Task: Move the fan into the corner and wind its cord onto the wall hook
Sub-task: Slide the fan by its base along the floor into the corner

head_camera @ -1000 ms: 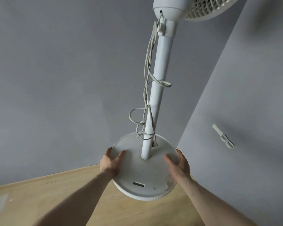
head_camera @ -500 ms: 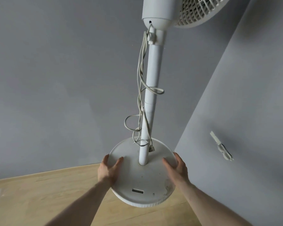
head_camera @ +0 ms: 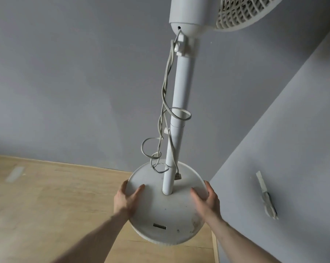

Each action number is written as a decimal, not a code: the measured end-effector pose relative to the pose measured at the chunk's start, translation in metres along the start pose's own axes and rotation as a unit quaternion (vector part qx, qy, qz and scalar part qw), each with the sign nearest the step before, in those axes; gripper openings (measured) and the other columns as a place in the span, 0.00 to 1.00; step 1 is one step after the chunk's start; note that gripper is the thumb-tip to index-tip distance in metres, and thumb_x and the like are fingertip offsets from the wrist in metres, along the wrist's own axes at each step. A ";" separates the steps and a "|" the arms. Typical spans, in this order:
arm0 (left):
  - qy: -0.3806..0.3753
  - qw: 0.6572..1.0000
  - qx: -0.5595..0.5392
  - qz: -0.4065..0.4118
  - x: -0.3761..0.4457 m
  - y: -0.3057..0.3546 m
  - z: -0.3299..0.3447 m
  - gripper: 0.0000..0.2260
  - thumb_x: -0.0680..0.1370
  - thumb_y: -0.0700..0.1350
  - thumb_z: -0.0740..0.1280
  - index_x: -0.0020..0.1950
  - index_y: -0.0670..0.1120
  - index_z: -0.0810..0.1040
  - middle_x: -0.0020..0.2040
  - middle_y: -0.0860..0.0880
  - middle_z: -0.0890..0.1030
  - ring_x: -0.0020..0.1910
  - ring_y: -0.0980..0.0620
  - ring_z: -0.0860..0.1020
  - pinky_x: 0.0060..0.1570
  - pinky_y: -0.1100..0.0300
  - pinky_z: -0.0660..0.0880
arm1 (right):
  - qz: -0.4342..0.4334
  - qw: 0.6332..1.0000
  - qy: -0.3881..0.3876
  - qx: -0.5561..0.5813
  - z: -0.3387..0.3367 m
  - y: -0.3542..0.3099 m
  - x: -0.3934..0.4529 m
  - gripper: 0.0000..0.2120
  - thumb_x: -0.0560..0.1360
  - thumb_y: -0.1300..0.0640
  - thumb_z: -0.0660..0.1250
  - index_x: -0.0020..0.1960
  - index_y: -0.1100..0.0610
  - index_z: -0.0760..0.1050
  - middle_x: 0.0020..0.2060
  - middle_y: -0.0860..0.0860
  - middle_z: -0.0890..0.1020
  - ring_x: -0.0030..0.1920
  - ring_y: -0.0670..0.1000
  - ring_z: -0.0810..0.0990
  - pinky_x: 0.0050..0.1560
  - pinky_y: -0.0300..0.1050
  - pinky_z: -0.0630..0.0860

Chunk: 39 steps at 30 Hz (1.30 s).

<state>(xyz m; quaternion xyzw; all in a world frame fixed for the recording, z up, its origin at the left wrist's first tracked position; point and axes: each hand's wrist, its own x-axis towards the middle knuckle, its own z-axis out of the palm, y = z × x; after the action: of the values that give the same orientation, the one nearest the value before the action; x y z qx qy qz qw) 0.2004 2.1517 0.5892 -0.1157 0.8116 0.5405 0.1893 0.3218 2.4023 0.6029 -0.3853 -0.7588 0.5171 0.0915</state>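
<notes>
A white pedestal fan stands near the corner of two grey walls, with its round base [head_camera: 166, 221] on the wooden floor. Its pole [head_camera: 180, 103] rises to the motor housing and grille at the top edge. A grey-white cord [head_camera: 164, 111] is looped loosely around the pole, and its plug rests on the base. My left hand [head_camera: 127, 200] grips the base's left rim, thumb on top. My right hand [head_camera: 207, 201] grips the right rim. A white wall hook [head_camera: 265, 196] sticks out of the right wall, low down, right of the base.
The wooden floor [head_camera: 46, 205] spreads to the left and toward me. A pale strip lies on the floor [head_camera: 15, 173] at the far left. The right wall [head_camera: 283, 130] meets the back wall just behind the fan base.
The fan base has shifted slightly left and toward me in view, both hands staying on its rim. The fan head and the right wall now look closer.
</notes>
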 end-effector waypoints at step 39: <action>-0.003 0.996 0.083 0.027 0.298 -0.442 0.318 0.28 0.60 0.69 0.72 0.51 0.53 0.76 0.46 0.53 0.83 0.48 0.47 0.81 0.51 0.49 0.78 | 0.023 0.999 -0.026 0.013 0.191 0.526 0.264 0.11 0.72 0.50 0.75 0.51 0.36 0.80 0.40 0.36 0.85 0.41 0.37 0.83 0.38 0.34 0.76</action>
<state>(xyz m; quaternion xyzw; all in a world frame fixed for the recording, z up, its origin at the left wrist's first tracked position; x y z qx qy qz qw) 0.1635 2.2780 -0.0178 -0.0758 0.8558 0.4768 0.1858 0.2961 2.5337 -0.0007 -0.3881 -0.7449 0.5388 0.0646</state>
